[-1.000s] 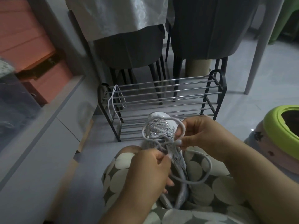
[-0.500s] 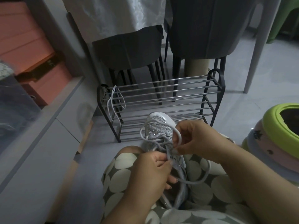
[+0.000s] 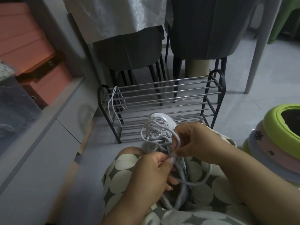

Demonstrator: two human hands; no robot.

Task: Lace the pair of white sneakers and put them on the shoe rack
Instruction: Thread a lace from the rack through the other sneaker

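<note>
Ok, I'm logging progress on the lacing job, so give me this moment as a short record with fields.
sneaker: one white sneaker on the person's lap, toe toward the rack
left hand: left hand grips the sneaker's side
right hand: right hand pinches the lace near the eyelets
lacing: partly threaded, loose loops
shoe rack: shoe rack on the floor, no shoes on it
spare lace: spare lace draped over the rack's left end
second sneaker: not visible

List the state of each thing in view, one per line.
sneaker: on the person's lap, toe toward the rack, partly laced.
lace: threaded through the sneaker, loose loops, ends held.
left hand: pinches the lace by the sneaker's tongue.
right hand: pinches the lace end.
shoe rack: upright on the floor, no shoes on it.
spare lace: hangs over the rack's left end.
</note>
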